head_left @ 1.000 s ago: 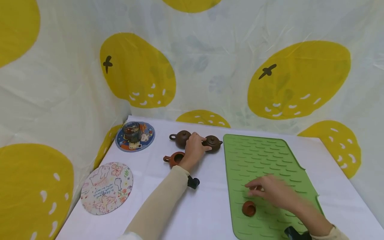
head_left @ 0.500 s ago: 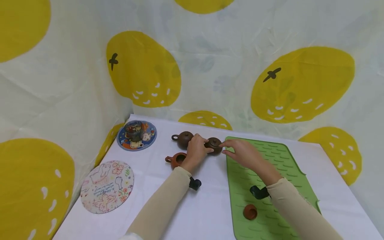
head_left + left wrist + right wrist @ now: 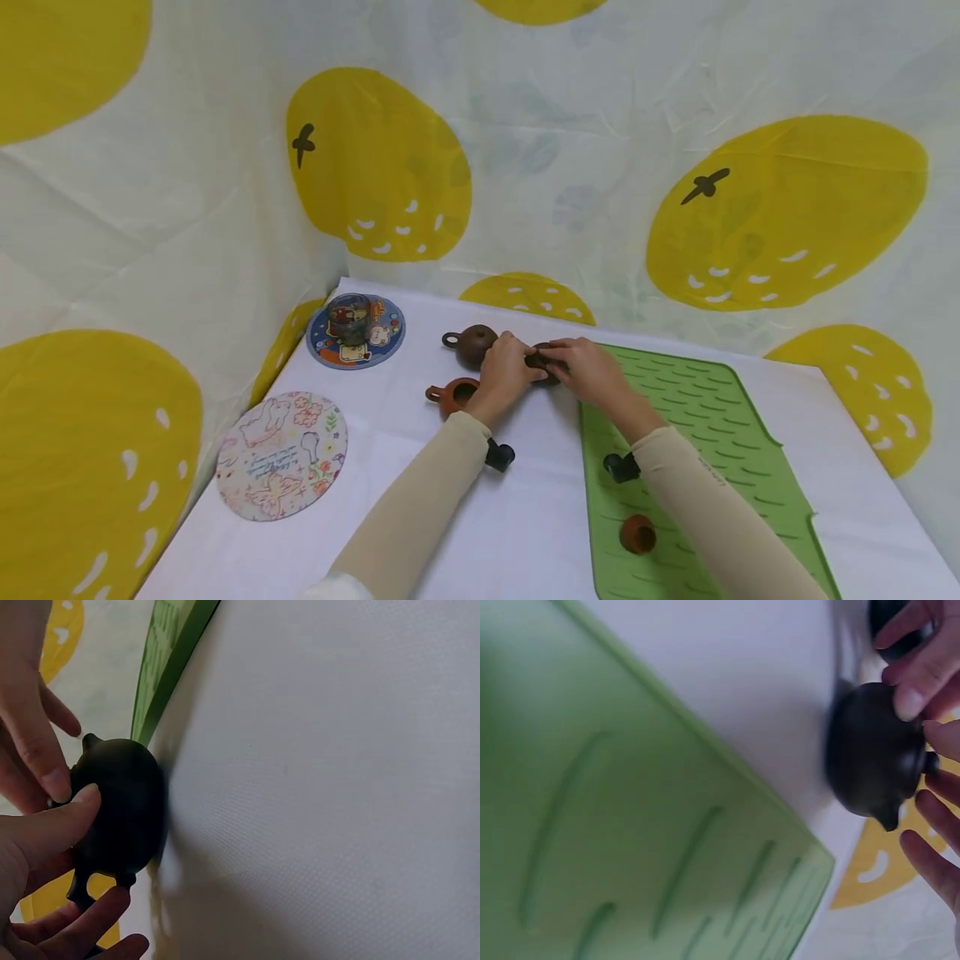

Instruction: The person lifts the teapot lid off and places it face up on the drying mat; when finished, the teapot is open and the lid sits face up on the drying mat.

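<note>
Both hands meet at a small dark brown teapot (image 3: 120, 802), which stands on the white cloth just left of the green mat. My left hand (image 3: 504, 379) holds it from the left, thumb on the body and fingers at the handle (image 3: 81, 889). From the right, my right hand (image 3: 596, 379) pinches the lid's knob (image 3: 931, 762) with thumb and finger; the lid sits on the pot. Behind the left hand is another brown teapot (image 3: 474, 345). Nearer lies a reddish clay teapot (image 3: 450, 398) with its top uncovered, partly hidden by the left hand.
On the green mat (image 3: 690, 400) a small reddish clay cup (image 3: 637, 534) lies tipped, under the right forearm's side. A glass jar (image 3: 349, 319) stands on a blue round coaster (image 3: 390, 333) at the back left. A pale floral round mat (image 3: 281, 458) lies nearer. Patterned cloth walls rise behind.
My right hand has moved from above the clay cup on the green mat up to the brown teapot and taken hold of its lid knob. The left hand stays at that teapot.
</note>
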Tool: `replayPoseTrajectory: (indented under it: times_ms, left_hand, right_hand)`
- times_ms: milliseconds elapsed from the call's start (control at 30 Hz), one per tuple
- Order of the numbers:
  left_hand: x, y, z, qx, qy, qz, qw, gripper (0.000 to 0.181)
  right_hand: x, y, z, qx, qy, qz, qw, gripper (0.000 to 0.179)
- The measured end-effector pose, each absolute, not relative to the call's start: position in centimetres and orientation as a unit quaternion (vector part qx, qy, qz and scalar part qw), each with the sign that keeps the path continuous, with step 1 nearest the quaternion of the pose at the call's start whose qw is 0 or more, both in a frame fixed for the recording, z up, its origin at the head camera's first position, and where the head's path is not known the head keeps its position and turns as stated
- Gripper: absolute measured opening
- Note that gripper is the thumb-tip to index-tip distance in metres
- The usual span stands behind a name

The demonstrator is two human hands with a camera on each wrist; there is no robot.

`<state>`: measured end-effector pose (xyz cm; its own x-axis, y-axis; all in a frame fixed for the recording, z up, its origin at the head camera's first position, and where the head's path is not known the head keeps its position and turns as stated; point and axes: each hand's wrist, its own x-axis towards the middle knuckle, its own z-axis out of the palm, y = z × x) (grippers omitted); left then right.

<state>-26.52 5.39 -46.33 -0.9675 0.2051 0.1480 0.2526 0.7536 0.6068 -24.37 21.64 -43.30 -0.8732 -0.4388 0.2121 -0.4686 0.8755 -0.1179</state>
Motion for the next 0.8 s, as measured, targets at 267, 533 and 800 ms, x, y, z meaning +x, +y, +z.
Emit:
replayPoseTrajectory:
  times_ms: [267,533,800]
  left_hand:
    - [-26.5,5.7,-46.2,-0.104,-0.936,-0.334,0.027,0.044]
    - [-26.5,5.6,-46.2,-0.101,-0.940,-0.323,0.027,0.045]
    - [-26.5,5.6,-46.1,-0.101,-0.940,-0.324,0.028,0.045]
  right_hand:
    - [-24.0,22.1,-44.9,0.206,-0.968,0.086,0.118,0.034]
    - [-24.1,22.3,-45.3,0.211,-0.961,0.119,0.136,0.034]
    - [-24.4,22.0,-44.8,0.195,-0.960,0.150,0.136,0.034]
